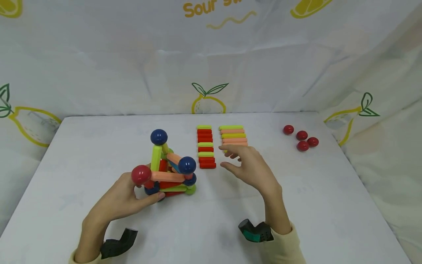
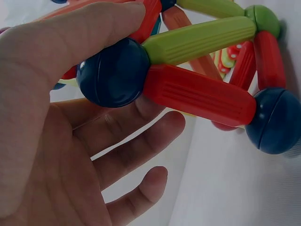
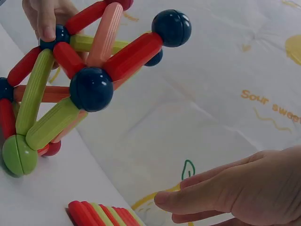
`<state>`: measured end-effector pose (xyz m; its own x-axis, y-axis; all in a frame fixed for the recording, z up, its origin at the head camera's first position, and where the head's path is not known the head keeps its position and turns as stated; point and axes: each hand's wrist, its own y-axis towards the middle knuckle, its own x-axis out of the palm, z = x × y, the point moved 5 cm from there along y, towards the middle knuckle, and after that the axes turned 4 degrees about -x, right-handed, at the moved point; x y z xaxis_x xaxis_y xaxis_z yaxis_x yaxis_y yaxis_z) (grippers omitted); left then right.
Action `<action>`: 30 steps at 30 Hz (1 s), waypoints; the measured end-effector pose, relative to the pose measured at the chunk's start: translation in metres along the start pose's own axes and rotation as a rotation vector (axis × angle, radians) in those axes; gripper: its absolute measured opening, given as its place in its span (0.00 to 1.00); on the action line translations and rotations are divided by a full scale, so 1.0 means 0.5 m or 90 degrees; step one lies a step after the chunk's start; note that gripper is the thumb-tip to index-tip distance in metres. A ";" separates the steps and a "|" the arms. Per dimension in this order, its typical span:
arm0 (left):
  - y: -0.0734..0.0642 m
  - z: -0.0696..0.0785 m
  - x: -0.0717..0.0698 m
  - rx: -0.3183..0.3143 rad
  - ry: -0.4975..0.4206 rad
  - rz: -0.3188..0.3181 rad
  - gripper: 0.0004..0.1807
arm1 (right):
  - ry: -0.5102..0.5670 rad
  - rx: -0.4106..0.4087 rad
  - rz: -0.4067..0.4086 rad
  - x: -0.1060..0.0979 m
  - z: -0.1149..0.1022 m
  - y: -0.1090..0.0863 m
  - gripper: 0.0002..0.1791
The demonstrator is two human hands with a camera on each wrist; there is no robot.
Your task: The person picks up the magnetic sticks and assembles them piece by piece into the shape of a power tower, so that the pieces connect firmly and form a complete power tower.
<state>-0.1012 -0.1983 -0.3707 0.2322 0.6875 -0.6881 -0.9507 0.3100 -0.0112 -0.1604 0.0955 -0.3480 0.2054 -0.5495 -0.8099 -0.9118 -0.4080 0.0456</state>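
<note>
A ball-and-stick structure [image 1: 168, 177] stands left of the table's middle, built of coloured sticks joined by blue, red and green balls. My left hand [image 1: 122, 198] grips its lower left corner. The left wrist view shows the thumb over a red stick beside a blue ball [image 2: 113, 73], with some fingers behind and others spread free. My right hand [image 1: 252, 168] hovers just right of the sticks, fingers extended, thumb apart, holding nothing. In the right wrist view, the structure's green ball [image 3: 19, 155] is low, and a blue ball [image 3: 171, 28] tops one red stick.
Short red and green sticks [image 1: 206, 149] lie in a column behind the hands. Beside them is a column of longer peach, yellow and green sticks [image 1: 233, 135], partly behind my right hand. Several red balls [image 1: 302, 146] sit at the back right. A printed cloth [image 1: 132, 73] hangs behind the table.
</note>
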 end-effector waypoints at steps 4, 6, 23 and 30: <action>0.000 -0.001 0.000 0.003 0.004 0.000 0.38 | -0.016 0.009 -0.027 0.037 -0.001 0.017 0.21; 0.000 -0.001 -0.001 0.004 0.002 0.001 0.38 | -0.032 0.008 -0.049 0.065 -0.006 0.027 0.20; -0.002 0.018 0.021 0.061 -0.023 -0.055 0.31 | -0.052 -0.002 -0.095 0.157 -0.006 0.045 0.15; -0.001 0.018 0.025 0.056 -0.029 -0.077 0.24 | -0.026 -0.003 -0.065 0.115 -0.014 0.037 0.16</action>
<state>-0.0960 -0.1836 -0.3727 0.3552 0.6705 -0.6514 -0.8940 0.4472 -0.0272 -0.1630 0.0512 -0.3896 0.2824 -0.4742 -0.8339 -0.8853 -0.4636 -0.0361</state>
